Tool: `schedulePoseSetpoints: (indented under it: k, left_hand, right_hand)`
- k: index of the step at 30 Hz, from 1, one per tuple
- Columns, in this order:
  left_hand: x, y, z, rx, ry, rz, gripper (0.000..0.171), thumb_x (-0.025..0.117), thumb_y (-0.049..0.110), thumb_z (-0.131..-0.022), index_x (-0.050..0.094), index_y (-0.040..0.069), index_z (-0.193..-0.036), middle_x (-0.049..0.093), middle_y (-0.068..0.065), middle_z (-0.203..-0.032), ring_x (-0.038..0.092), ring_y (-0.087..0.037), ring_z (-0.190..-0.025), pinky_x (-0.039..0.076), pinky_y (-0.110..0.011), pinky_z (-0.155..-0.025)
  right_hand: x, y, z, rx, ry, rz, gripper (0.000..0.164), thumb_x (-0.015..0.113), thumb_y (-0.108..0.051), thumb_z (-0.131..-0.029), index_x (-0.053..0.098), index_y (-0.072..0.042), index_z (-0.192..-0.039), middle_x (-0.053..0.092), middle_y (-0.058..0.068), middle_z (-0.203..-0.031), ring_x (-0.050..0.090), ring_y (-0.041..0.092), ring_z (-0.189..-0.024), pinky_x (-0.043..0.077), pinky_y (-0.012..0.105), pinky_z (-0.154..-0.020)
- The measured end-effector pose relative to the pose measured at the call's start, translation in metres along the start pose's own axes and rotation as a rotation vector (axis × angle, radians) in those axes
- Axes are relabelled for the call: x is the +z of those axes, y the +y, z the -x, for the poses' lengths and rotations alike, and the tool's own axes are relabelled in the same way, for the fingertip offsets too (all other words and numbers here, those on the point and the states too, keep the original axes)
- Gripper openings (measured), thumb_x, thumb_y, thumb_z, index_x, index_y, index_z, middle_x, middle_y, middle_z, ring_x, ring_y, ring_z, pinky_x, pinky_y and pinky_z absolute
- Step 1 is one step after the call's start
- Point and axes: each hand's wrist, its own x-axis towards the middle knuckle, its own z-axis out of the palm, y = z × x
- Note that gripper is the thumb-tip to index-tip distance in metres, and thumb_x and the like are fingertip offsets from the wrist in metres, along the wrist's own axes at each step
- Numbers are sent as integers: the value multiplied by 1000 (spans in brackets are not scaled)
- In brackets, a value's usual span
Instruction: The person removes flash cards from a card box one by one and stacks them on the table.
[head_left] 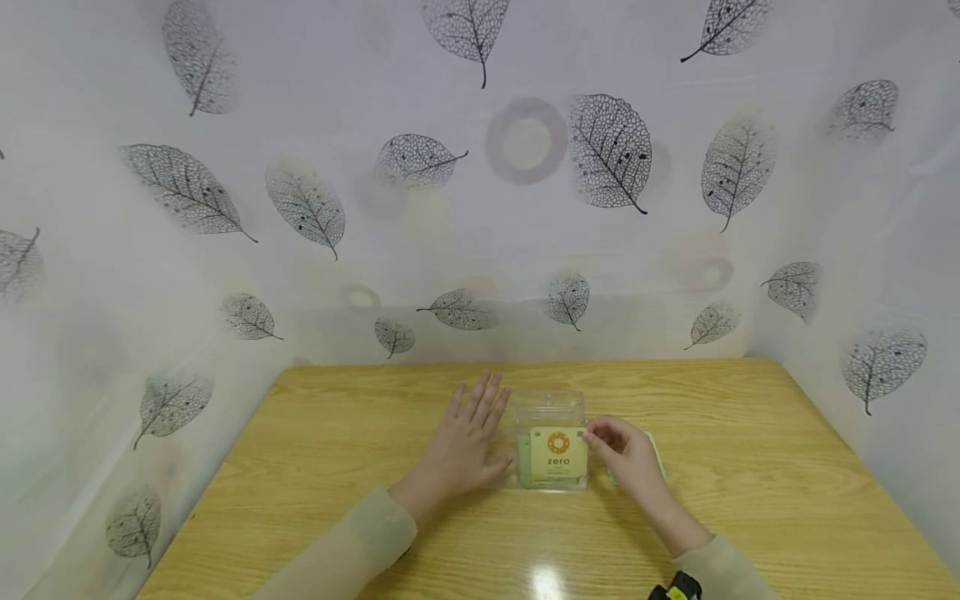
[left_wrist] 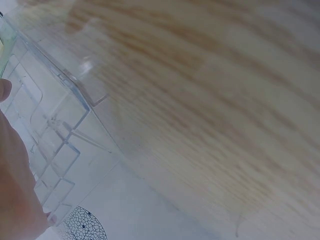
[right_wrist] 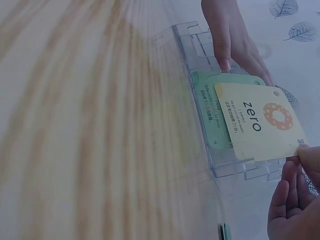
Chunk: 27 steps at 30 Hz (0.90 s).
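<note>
A clear plastic box (head_left: 550, 398) with stepped compartments stands on the table in the head view. My right hand (head_left: 632, 463) pinches the right edge of a pale yellow card (head_left: 570, 463), printed with "zero" and an orange ring, at the front of the box. In the right wrist view, this card overlaps a green card (right_wrist: 210, 115) that sits in the box. My left hand (head_left: 467, 442) lies at the box's left side with its fingers straight and spread. The left wrist view shows part of that hand (left_wrist: 17, 190) against the clear plastic.
More green-edged cards (head_left: 656, 454) lie on the wooden table (head_left: 337, 467) to the right of the box, partly hidden by my right hand. A pale covering with leaf prints (head_left: 450, 225) rises behind the table and along both sides.
</note>
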Motion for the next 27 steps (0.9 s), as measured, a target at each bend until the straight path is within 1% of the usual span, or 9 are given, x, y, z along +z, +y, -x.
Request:
schedulePoseSetpoints:
  k: [6, 11, 15, 18, 25, 27]
  left_hand:
    - [1, 0, 0, 0, 0, -8, 103, 40, 75, -101, 9, 7, -171, 2, -17, -179, 7, -33, -168, 16, -53, -136]
    - [1, 0, 0, 0, 4, -10, 102, 41, 75, -101, 10, 7, -171, 10, -17, -179, 8, -33, -168, 18, -54, -136]
    - [-1, 0, 0, 2, 1, -8, 102, 41, 75, -101, 10, 7, -171, 13, -17, -179, 8, -33, -168, 20, -54, -135]
    - [-1, 0, 0, 2, -1, -10, 102, 41, 75, -101, 10, 7, -171, 13, -17, -179, 8, -33, -168, 21, -54, -135]
    - [-1, 0, 0, -3, -5, -4, 102, 41, 74, -101, 10, 8, -171, 13, -17, -179, 8, -33, -168, 18, -54, -136]
    - [-1, 1, 0, -4, -9, -7, 102, 40, 74, -101, 9, 8, -171, 11, -17, -179, 7, -33, -168, 18, -54, -136]
  right_hand:
    - [0, 0, -1, -5, 20, 5, 10, 72, -4, -99, 75, 3, -106, 72, 6, -91, 58, 4, -76, 51, 18, -66]
    - [0, -1, -1, -7, 23, 2, 11, 71, -3, -99, 76, 4, -106, 73, 3, -90, 59, 5, -75, 51, 18, -64]
    - [-1, -3, -1, 2, 24, -4, 12, 71, -5, -100, 76, 4, -106, 75, 7, -92, 60, 7, -75, 51, 18, -64]
    - [-1, -5, -1, 15, 26, -12, 13, 70, -6, -101, 76, 4, -107, 75, 10, -94, 59, 5, -75, 51, 18, -65]
    - [-3, -8, -1, 21, 36, -17, 16, 70, -7, -102, 76, 6, -109, 76, 16, -100, 57, 1, -75, 51, 17, -65]
    - [-4, -8, -1, 23, 43, -16, 17, 70, -7, -102, 75, 7, -110, 76, 17, -100, 55, 1, -74, 49, 16, -65]
